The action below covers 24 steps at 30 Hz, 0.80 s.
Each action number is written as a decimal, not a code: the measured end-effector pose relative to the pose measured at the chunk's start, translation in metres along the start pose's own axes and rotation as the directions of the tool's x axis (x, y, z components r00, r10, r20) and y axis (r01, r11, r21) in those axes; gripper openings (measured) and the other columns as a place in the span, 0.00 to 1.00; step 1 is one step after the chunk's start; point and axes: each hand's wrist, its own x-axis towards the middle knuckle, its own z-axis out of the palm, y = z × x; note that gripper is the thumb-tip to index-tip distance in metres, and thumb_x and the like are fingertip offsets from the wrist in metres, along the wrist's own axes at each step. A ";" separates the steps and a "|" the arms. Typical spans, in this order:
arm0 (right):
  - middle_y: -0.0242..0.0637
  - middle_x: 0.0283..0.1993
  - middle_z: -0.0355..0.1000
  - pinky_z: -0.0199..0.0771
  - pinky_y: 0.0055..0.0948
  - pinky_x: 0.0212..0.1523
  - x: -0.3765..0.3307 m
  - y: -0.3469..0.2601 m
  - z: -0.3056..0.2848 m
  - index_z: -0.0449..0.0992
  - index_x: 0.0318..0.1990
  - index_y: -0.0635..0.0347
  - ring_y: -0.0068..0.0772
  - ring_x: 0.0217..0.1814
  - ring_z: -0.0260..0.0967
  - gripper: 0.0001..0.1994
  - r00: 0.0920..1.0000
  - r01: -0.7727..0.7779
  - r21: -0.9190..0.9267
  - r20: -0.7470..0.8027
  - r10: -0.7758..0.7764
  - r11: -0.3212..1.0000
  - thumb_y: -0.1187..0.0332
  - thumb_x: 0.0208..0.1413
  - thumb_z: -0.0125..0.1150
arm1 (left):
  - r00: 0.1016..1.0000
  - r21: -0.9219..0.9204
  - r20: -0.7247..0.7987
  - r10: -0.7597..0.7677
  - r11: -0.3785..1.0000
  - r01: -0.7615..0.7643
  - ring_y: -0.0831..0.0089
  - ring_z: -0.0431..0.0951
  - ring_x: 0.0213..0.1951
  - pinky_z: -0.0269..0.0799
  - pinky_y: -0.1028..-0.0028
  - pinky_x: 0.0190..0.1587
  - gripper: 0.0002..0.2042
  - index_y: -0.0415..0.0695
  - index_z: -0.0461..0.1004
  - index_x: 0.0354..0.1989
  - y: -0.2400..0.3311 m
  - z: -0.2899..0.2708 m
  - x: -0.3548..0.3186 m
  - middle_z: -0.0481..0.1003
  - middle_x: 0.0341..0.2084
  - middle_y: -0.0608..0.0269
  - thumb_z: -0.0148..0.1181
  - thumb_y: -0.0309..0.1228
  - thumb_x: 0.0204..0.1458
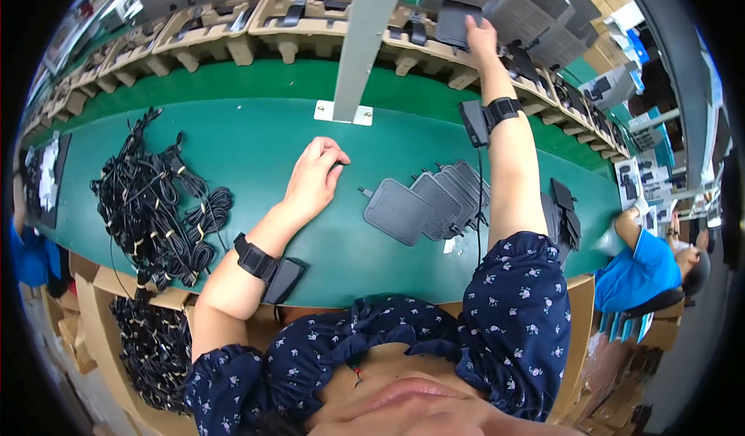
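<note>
My right hand point(481, 39) reaches to the far side and grips a flat dark grey panel point(456, 23) by its edge, over the row of moulded trays. My left hand point(312, 178) rests on the green table point(303, 129) with its fingers curled in a pinch; a small dark bit shows at the fingertips, too small to name. Right of it lies an overlapping row of dark grey textured panels point(399, 211) with rounded corners and short stubs. A large tangle of bundled black cables point(143, 211) lies on the table to the left.
Brown moulded trays point(221, 32) holding black parts line the far side. A grey metal post point(363, 48) stands on the table between my hands. Cardboard boxes, one with black cables point(151, 351), are at the near left. A person in blue point(644, 269) works at the right.
</note>
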 end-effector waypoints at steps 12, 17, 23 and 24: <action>0.51 0.49 0.66 0.65 0.45 0.50 -0.069 -0.055 -0.005 0.66 0.49 0.66 0.52 0.53 0.62 0.30 0.901 0.415 -0.745 0.257 -0.348 0.522 0.45 0.50 0.51 | 0.998 0.052 -0.068 -0.012 0.999 0.015 0.61 0.68 0.41 0.66 0.66 0.43 0.06 0.45 0.70 0.31 -0.021 -0.003 -0.005 0.65 0.37 0.60 0.55 0.20 0.45; 0.44 0.50 0.67 0.64 0.45 0.50 -0.081 -0.072 -0.019 0.73 0.45 0.55 0.50 0.54 0.61 0.21 0.893 0.448 -0.791 0.376 -0.247 0.416 0.49 0.56 0.45 | 0.999 0.020 -0.017 -0.040 0.999 0.040 0.63 0.67 0.43 0.65 0.66 0.45 0.05 0.45 0.70 0.31 -0.022 -0.004 -0.011 0.65 0.37 0.61 0.54 0.22 0.46; 0.36 0.24 0.69 0.65 0.30 0.24 -0.212 -0.194 -0.025 0.72 0.24 0.58 0.33 0.23 0.67 0.14 0.599 0.801 -0.055 0.110 -0.793 0.597 0.64 0.60 0.47 | 0.999 0.023 -0.046 -0.022 0.999 0.024 0.63 0.66 0.42 0.63 0.66 0.44 0.08 0.46 0.70 0.29 -0.026 0.001 -0.012 0.64 0.36 0.61 0.52 0.19 0.41; 0.36 0.24 0.69 0.66 0.28 0.25 -0.236 -0.217 -0.023 0.73 0.25 0.58 0.33 0.24 0.68 0.13 0.506 0.848 0.074 0.184 -0.843 0.525 0.65 0.59 0.47 | 0.999 0.034 -0.045 -0.013 0.999 0.015 0.61 0.67 0.42 0.64 0.65 0.44 0.09 0.45 0.70 0.29 -0.025 0.002 -0.009 0.66 0.34 0.58 0.51 0.17 0.40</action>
